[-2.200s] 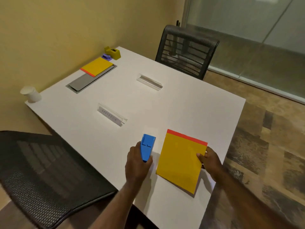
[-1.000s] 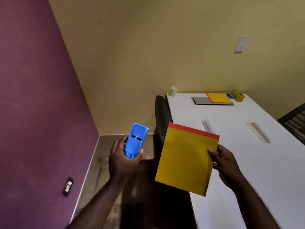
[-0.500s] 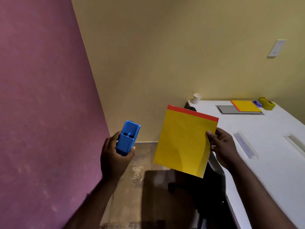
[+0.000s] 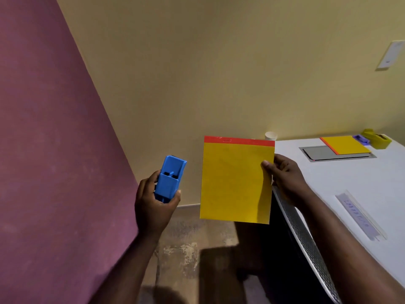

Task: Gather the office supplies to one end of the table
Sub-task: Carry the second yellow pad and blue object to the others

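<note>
My left hand [image 4: 153, 207] grips a blue plastic stapler [image 4: 169, 178], held upright over the floor, left of the table. My right hand [image 4: 285, 178] pinches the right edge of a yellow notepad with a red top strip [image 4: 235, 181], held up off the table at its near left side. On the white table [image 4: 350, 181], at the far end by the wall, lie a second yellow notepad [image 4: 344, 144], a small purple item [image 4: 361, 139] and a yellow-green tape dispenser [image 4: 375, 138].
A grey cable hatch [image 4: 320, 153] sits under the far notepad. A white paper cup [image 4: 271, 136] stands at the table's far left corner. A clear ruler-like strip [image 4: 359, 216] lies mid-table. A mesh chair back [image 4: 302, 240] stands against the table's left edge. A purple wall is on the left.
Both items were lifted off the table and carried left around its corner. My view has swung toward the wall, and the far end of the table has come nearer.
</note>
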The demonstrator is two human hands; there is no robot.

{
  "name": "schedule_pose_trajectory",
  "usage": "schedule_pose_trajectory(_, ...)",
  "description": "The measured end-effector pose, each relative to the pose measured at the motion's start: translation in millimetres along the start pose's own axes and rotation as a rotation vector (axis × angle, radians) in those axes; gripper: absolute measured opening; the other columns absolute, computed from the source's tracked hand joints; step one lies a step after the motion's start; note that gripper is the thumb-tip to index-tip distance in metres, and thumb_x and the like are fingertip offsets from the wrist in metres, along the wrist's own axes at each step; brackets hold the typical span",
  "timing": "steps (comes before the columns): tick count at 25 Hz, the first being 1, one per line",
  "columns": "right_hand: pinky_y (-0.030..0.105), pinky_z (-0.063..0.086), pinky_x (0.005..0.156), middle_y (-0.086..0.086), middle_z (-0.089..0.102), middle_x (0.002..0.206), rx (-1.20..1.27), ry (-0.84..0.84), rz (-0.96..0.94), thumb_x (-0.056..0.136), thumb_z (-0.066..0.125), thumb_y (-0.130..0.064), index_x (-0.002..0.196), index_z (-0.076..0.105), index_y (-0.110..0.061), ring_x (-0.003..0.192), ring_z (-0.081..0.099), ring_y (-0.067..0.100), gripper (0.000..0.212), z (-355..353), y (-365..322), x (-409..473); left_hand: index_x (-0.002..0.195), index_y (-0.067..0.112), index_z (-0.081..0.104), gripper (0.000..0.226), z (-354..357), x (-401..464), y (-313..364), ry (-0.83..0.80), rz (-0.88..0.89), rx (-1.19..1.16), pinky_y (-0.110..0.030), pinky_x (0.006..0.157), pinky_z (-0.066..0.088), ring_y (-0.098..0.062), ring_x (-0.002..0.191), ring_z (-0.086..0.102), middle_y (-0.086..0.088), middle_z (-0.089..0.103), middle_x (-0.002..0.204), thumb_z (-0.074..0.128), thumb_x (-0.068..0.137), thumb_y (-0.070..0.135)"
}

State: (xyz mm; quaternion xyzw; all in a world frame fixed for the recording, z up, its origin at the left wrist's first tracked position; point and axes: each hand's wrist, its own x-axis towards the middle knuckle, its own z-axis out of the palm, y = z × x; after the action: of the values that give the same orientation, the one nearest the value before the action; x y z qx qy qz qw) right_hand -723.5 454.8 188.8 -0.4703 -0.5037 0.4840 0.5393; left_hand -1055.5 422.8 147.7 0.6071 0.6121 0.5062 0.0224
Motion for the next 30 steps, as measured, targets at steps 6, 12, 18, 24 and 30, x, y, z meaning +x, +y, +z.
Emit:
schedule_pose_trajectory(6,0.024,0.054,0.061,0.001,0.072,0.111,-0.026,0.014,0.025,0.095,0.054,-0.018,0.124,0.060,-0.015,0.097,0.069,0.018,0.030,-21.9,8.1,107.6,0.125,0.009,0.057,0.072,76.8,81.7,-3.7,-0.049,0.007,0.011,-0.027,0.070,0.044,-0.021,0.091,0.061,-0.006,0.061,0.108,0.089,0.061,0.021)
schedule_pose_trajectory(12,0.031,0.055,0.065,0.001,0.073,0.105,-0.007,0.170,0.048,0.096,0.052,-0.018,0.121,0.061,-0.013,0.091,0.071,0.018,0.027,-44.7,20.1,174.3,0.125,0.010,0.055,0.072,158.9,147.4,-15.0,-0.153,0.037,-0.040,-0.026,0.070,0.044,-0.016,0.090,0.057,-0.006,0.060,0.107,0.089,0.062,0.023)
schedule_pose_trajectory(18,0.027,0.054,0.053,-0.008,0.073,0.078,-0.019,0.434,0.063,0.099,0.049,-0.017,0.107,0.063,-0.016,0.069,0.069,0.010,0.016,-65.3,41.4,230.5,0.128,0.015,0.052,0.072,258.6,217.8,-42.7,-0.308,0.088,-0.175,-0.025,0.070,0.043,-0.014,0.091,0.055,-0.002,0.057,0.108,0.086,0.065,0.026)
schedule_pose_trajectory(24,0.036,0.059,0.061,0.005,0.075,0.102,0.085,0.746,0.096,0.098,0.051,-0.022,0.118,0.059,-0.015,0.087,0.073,0.024,0.023,-75.4,51.1,257.6,0.129,0.016,0.052,0.073,333.5,274.6,-55.5,-0.511,0.174,-0.276,-0.029,0.066,0.050,-0.017,0.089,0.057,0.000,0.056,0.107,0.086,0.066,0.025)
schedule_pose_trajectory(30,0.044,0.059,0.066,0.007,0.067,0.112,0.180,1.055,0.170,0.099,0.049,-0.024,0.123,0.051,-0.017,0.090,0.071,0.027,0.024,-91.6,59.9,256.5,0.132,0.021,0.049,0.072,383.0,297.7,-51.0,-0.680,0.201,-0.337,-0.037,0.068,0.057,-0.019,0.095,0.058,0.007,0.051,0.109,0.084,0.069,0.026)
